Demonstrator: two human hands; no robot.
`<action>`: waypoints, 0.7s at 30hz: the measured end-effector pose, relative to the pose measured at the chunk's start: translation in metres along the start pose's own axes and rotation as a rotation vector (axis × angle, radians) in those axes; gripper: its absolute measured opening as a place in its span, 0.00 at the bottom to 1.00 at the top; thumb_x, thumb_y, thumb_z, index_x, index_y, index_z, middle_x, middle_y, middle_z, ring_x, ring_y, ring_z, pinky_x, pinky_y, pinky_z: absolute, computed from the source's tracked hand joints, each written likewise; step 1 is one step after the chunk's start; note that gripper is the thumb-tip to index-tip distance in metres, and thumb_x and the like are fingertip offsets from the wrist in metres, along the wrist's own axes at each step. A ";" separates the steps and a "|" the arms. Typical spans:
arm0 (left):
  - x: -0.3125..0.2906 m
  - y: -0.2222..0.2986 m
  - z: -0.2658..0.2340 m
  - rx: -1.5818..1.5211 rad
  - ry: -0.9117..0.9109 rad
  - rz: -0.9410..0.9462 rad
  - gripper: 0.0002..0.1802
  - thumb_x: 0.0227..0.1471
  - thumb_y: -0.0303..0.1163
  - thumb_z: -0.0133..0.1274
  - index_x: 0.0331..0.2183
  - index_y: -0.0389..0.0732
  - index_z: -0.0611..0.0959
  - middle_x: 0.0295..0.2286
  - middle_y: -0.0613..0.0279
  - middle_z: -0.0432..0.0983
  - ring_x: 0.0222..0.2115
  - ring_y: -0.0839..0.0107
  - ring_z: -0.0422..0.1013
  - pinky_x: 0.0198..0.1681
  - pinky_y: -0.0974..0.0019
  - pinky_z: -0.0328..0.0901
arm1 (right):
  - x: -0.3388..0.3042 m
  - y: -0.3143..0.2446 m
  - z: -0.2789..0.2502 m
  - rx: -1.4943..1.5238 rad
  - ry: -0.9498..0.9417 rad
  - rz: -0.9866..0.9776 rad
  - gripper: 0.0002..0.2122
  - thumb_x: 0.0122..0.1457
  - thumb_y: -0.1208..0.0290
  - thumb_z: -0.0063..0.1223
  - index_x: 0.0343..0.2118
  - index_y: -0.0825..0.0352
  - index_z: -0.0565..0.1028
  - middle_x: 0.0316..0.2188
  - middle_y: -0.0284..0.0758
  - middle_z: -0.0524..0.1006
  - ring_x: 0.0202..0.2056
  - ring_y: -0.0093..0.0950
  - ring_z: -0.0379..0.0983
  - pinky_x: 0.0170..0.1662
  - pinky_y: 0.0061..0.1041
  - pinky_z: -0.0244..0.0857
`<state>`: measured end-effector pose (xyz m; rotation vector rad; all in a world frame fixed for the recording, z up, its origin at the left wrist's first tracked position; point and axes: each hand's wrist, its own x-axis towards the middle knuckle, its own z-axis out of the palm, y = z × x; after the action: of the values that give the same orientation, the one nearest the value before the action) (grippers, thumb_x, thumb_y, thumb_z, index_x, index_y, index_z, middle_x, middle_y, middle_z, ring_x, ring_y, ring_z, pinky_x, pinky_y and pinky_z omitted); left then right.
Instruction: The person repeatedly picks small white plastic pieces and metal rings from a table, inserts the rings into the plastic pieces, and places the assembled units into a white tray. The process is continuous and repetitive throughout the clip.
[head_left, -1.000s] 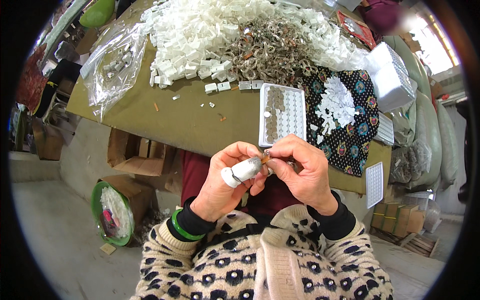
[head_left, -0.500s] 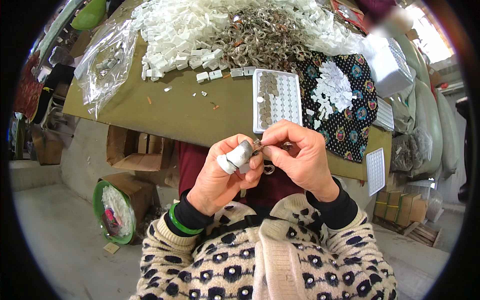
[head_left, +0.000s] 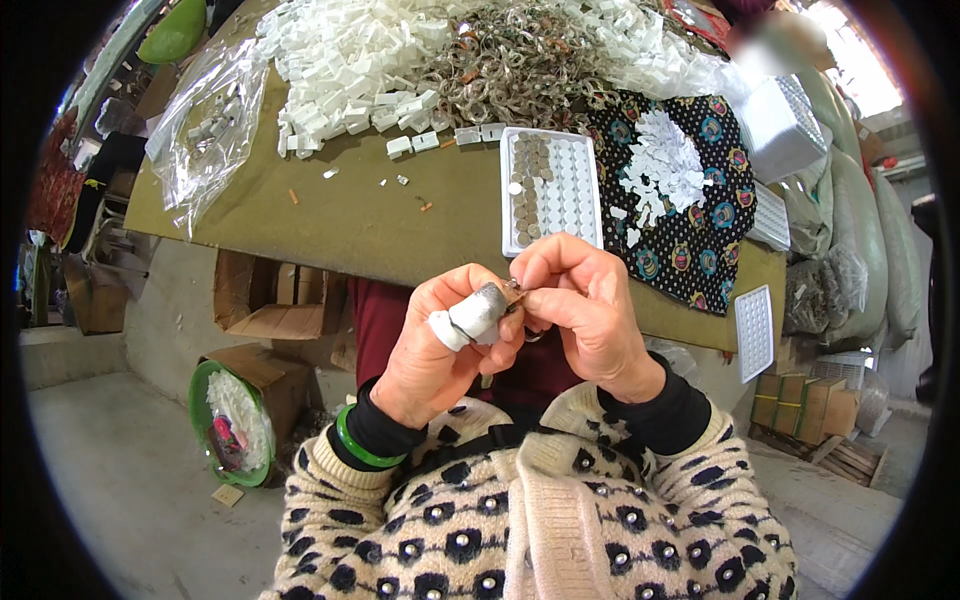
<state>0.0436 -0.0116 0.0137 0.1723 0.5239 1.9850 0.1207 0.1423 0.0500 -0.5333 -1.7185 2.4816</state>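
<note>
My left hand [head_left: 440, 345] and my right hand [head_left: 585, 305] meet in front of my body, just off the table's near edge. Between their fingertips is a small brownish part [head_left: 513, 293] with a shiny bit, too small to name. Both hands pinch it, the right with thumb and forefinger. A white wrap [head_left: 470, 318], grey at its tip, covers a digit of the left hand. Dark loops of the same stuff show partly below the right fingers. Just beyond the hands, a white tray [head_left: 598, 215] of round hollows lies on the table, its left rows filled with brown discs [head_left: 527, 185].
Heaps of white plastic housings [head_left: 350, 60] and tangled brownish wire-like pieces [head_left: 510, 65] cover the table's far side. White scraps [head_left: 665, 165] lie on a patterned dark cloth [head_left: 700, 270]. A clear bag [head_left: 205, 150] is at left. Below stand a cardboard box [head_left: 285, 325] and a green basin [head_left: 265, 460].
My right hand has shifted slightly left and up, its fingers closer to the left fingertips. The left hand stays nearly still. The table has moved slightly in the view.
</note>
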 end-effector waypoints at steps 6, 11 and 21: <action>0.001 -0.001 0.000 -0.124 -0.007 -0.064 0.09 0.58 0.35 0.54 0.34 0.39 0.76 0.25 0.60 0.76 0.21 0.74 0.68 0.21 0.74 0.60 | 0.004 -0.007 -0.007 -0.061 -0.071 0.057 0.02 0.49 0.80 0.50 0.27 0.69 0.71 0.28 0.31 0.73 0.25 0.17 0.65 0.29 0.17 0.60; 0.001 -0.004 0.001 -0.010 -0.014 -0.031 0.10 0.57 0.37 0.55 0.34 0.40 0.76 0.24 0.61 0.73 0.20 0.75 0.65 0.19 0.75 0.58 | 0.003 0.001 0.001 -0.003 0.021 -0.059 0.02 0.48 0.81 0.48 0.26 0.69 0.70 0.27 0.32 0.72 0.25 0.18 0.65 0.29 0.17 0.59; -0.001 -0.002 -0.007 -0.179 -0.046 -0.107 0.10 0.60 0.36 0.52 0.33 0.40 0.75 0.24 0.61 0.74 0.20 0.75 0.66 0.19 0.74 0.57 | 0.009 -0.015 -0.018 0.015 -0.258 0.215 0.02 0.47 0.81 0.47 0.25 0.71 0.69 0.21 0.32 0.70 0.21 0.21 0.63 0.27 0.20 0.59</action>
<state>0.0431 -0.0136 0.0064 0.0766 0.3174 1.9071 0.1163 0.1663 0.0559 -0.4339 -1.8131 2.8208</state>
